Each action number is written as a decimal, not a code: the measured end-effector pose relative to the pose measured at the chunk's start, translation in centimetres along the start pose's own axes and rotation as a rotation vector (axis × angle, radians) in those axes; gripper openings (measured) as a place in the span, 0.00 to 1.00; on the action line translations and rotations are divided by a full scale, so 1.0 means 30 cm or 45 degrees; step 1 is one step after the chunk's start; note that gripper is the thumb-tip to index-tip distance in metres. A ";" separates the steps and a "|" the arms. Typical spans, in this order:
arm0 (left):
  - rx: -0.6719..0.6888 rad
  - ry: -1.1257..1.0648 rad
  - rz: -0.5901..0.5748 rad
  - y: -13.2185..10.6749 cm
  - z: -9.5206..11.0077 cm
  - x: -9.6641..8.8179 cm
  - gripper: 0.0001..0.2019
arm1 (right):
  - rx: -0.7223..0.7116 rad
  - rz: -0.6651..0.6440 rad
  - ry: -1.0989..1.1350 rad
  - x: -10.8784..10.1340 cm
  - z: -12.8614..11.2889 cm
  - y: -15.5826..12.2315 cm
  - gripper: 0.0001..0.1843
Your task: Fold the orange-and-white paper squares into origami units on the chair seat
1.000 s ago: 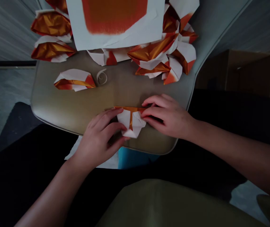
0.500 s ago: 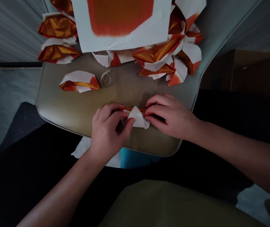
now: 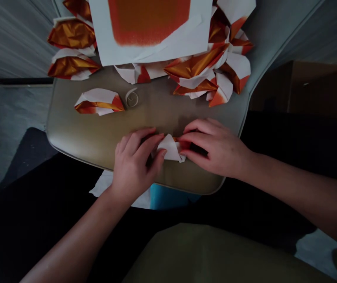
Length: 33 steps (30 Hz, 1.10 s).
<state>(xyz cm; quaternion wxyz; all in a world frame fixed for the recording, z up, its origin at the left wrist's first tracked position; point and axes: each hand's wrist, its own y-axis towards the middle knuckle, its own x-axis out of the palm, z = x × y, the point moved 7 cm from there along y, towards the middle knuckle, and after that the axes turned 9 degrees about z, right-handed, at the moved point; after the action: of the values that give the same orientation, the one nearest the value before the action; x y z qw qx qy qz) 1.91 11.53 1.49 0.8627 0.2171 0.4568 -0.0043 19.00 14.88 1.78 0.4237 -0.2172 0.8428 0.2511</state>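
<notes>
A small folded paper piece, white outside with orange showing at its top and right, sits low on the seat-like padded surface. My left hand pinches its left end between thumb and fingers. From the other side, the thumb and fingertips of my right hand close on the orange right end. The white flap in the middle comes to a point at the top. Fingers cover both ends of the piece. Beyond my left hand lies a finished-looking folded paper boat shape, white with a gold-orange band.
A curled pale strip lies beside the boat shape. White sheets with an orange-gold square lie at the back. Several folded gold-orange papers are heaped on the right and left. A cardboard box stands off to the right.
My right fingertips have shifted on the paper's right end, and more orange shows there. My left index finger has moved slightly along the white flap. The other papers stay put.
</notes>
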 end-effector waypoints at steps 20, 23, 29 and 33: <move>0.283 -0.215 -0.082 -0.001 0.025 -0.048 0.08 | 0.568 0.153 0.719 -0.044 0.102 0.016 0.04; 0.206 -0.280 -0.047 0.006 0.022 -0.055 0.08 | 0.529 0.171 0.684 -0.051 0.102 0.018 0.03; -0.050 -0.345 0.033 0.010 -0.005 -0.067 0.06 | 0.316 0.120 0.588 -0.060 0.055 0.019 0.22; -0.181 -0.436 0.096 0.012 -0.020 -0.069 0.05 | 0.226 0.081 0.502 -0.046 0.039 0.019 0.35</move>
<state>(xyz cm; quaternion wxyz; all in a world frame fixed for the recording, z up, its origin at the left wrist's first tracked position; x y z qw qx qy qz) 0.31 11.67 2.96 0.9405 0.1685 0.2940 0.0236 20.13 16.26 2.43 0.2599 -0.1973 0.9346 0.1418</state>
